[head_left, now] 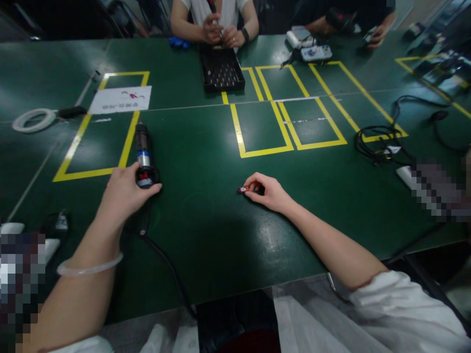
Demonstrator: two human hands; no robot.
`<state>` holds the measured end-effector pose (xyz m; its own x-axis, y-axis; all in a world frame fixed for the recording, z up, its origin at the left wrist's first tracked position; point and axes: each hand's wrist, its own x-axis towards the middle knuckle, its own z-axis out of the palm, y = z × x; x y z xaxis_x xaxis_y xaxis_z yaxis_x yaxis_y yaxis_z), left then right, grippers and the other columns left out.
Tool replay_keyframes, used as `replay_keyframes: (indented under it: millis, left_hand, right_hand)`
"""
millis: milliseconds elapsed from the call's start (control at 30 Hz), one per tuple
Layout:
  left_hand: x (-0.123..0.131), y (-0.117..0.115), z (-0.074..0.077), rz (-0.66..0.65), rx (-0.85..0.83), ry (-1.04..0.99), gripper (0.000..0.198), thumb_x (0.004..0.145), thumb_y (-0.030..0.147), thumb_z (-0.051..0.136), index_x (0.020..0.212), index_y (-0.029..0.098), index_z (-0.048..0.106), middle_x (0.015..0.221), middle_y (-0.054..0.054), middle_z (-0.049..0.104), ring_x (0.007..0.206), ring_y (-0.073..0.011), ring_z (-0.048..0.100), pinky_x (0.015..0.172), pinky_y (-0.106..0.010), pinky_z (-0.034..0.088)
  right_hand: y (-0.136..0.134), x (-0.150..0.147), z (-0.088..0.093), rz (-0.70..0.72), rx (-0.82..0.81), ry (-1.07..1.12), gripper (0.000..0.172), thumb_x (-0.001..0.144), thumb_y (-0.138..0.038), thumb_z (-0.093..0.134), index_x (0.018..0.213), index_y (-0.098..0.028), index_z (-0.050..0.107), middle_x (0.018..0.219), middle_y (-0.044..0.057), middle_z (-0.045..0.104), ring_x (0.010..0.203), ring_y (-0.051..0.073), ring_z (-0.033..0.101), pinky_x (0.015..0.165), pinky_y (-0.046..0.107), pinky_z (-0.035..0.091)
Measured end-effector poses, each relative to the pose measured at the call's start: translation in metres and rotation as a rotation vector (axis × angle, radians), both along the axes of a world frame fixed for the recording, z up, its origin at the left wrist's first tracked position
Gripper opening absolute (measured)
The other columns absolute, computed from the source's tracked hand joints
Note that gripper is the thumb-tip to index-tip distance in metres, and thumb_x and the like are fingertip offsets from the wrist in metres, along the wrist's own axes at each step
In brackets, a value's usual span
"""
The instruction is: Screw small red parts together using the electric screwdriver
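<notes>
My left hand (125,189) grips the rear end of a black electric screwdriver (143,142), thumb on one side and fingers on the other. The tool's silver and blue band shows, its thin tip points toward the far side, and a black cord trails from its back end. Between the thumb and fingertips of my right hand (267,191) is a small orange, white and dark piece (243,189), held low at the green table (198,211). The piece is too small to make out its kind.
Across the table a person's hands (222,34) work above a black tray (222,71) of small parts. Yellow tape outlines (267,151), a paper sheet (119,99), a white coil (33,120), coiled black cable (379,142) and a phone-like device (316,53) lie about. Another person sits far right.
</notes>
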<state>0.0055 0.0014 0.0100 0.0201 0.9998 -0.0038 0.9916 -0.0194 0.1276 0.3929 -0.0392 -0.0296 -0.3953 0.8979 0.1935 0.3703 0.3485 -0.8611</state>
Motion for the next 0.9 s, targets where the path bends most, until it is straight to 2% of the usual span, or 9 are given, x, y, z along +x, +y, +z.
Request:
replay_keyframes:
  millis: [100,233,367,500,667,900]
  left_hand:
    - [0.043,-0.012,0.001,-0.034,-0.009,-0.058,0.081,0.080,0.055,0.064,0.144,0.011,0.043,0.123,-0.018,0.052,0.119,-0.0345,0.052,0.102,-0.047,0.047]
    - [0.093,-0.024,-0.003,-0.152,0.011,-0.131,0.079,0.079,0.055,0.066,0.143,0.013,0.044,0.123,-0.017,0.051,0.116,-0.0341,0.055,0.097,-0.045,0.050]
    - [0.136,-0.033,-0.008,-0.255,0.031,-0.193,0.077,0.078,0.053,0.069,0.143,0.019,0.044,0.123,-0.013,0.052,0.113,-0.0306,0.056,0.094,-0.042,0.051]
    - [0.169,-0.040,-0.010,-0.329,0.039,-0.243,0.078,0.077,0.049,0.072,0.142,0.018,0.043,0.123,-0.013,0.053,0.114,-0.0301,0.055,0.094,-0.041,0.051]
    - [0.188,-0.045,-0.011,-0.361,0.022,-0.250,0.081,0.078,0.048,0.071,0.145,0.014,0.040,0.125,-0.015,0.052,0.114,-0.0306,0.055,0.094,-0.041,0.051]
    - [0.191,-0.047,-0.011,-0.340,0.035,-0.233,0.081,0.078,0.046,0.071,0.147,0.018,0.039,0.128,-0.014,0.051,0.114,-0.0298,0.055,0.089,-0.038,0.051]
  right_hand:
    - [0.000,0.000,-0.001,-0.003,0.003,0.002,0.013,0.083,-0.019,0.066,0.096,-0.018,0.063,0.084,0.001,0.067,0.076,0.014,0.062,0.072,0.027,0.047]
    - [0.000,0.000,-0.002,-0.018,0.020,0.012,0.013,0.084,-0.020,0.066,0.096,-0.018,0.063,0.084,0.001,0.065,0.075,0.013,0.061,0.071,0.027,0.047]
    - [0.000,0.000,-0.002,-0.050,0.045,0.008,0.013,0.084,-0.021,0.066,0.096,-0.019,0.062,0.087,0.002,0.065,0.078,0.014,0.061,0.071,0.028,0.048]
    - [0.001,0.000,-0.004,-0.091,0.079,0.013,0.012,0.084,-0.021,0.066,0.095,-0.019,0.062,0.089,0.003,0.065,0.079,0.015,0.061,0.071,0.029,0.048]
    - [0.002,0.001,-0.008,-0.122,0.109,-0.020,0.010,0.084,-0.018,0.065,0.092,-0.019,0.059,0.085,0.002,0.062,0.076,0.015,0.060,0.071,0.029,0.048]
    - [0.001,-0.002,-0.008,-0.101,0.181,-0.132,0.009,0.085,-0.016,0.064,0.091,-0.020,0.060,0.090,0.004,0.060,0.081,0.017,0.058,0.074,0.030,0.048]
